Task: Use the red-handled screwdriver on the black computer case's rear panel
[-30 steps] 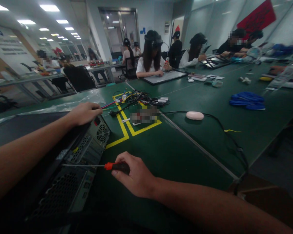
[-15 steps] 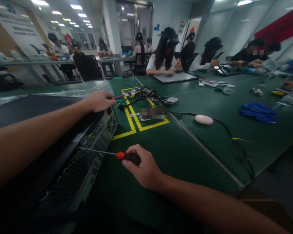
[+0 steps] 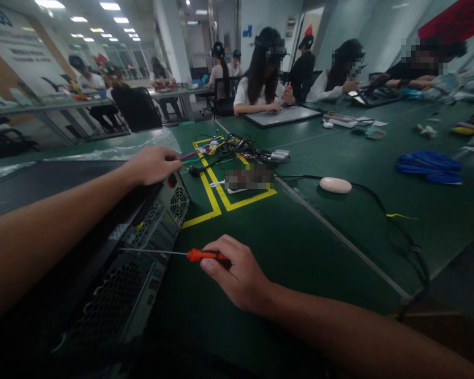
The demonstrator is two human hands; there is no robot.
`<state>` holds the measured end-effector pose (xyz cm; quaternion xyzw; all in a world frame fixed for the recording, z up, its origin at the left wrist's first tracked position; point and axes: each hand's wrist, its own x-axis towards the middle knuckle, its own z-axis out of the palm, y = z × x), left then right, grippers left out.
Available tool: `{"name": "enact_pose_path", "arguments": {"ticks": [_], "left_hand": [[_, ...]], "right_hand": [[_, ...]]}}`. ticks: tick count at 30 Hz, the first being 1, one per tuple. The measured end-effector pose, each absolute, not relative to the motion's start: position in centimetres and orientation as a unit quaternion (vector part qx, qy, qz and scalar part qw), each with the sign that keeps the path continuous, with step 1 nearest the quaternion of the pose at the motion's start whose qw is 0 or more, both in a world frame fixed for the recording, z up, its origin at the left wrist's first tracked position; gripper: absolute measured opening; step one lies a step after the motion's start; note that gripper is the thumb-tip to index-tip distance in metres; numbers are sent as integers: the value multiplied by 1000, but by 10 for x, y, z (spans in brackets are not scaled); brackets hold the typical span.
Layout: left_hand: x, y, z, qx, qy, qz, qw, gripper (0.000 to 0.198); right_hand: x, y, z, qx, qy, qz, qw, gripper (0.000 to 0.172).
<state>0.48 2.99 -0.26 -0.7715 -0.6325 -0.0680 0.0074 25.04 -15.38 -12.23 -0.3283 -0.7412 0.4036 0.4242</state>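
A black desktop computer case lies at the left, its metal back panel with vent holes and a fan grille facing right. Across its top reaches my left arm, and my left hand rests at the far back corner with its fingers curled down on the edge. My right hand is closed around the orange and black handle of a screwdriver. The long shaft points left, level, with its tip at the upper edge of the back panel; whether it sits in a screw is too small to tell.
Beyond the case lies a tangle of cables near yellow tape marks. A pale pink oval object sits by a black cord. Blue cloth lies at the right. Across the green table, people work on flat panels.
The screwdriver handle has turned in my right hand, showing more orange now, and its shaft lies more level. My left hand stays on the case corner. The view has shifted slightly.
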Motion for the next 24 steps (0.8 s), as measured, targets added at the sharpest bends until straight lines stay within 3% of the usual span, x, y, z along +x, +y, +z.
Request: {"name": "enact_pose_path", "arguments": {"ticks": [8,14,24], "left_hand": [[5,31,-3,-782,-620,-73,4,49],[4,31,-4,-784,-617,-66,9,49],[3,32,-5,-783,-617,-78,4,49]], "right_hand": [[250,-160,-120,-344,-708,456,416,25],[251,-159,-118,-349,-714,448,411,13],[252,-156,-118,-333,-725,410,442,13]]}}
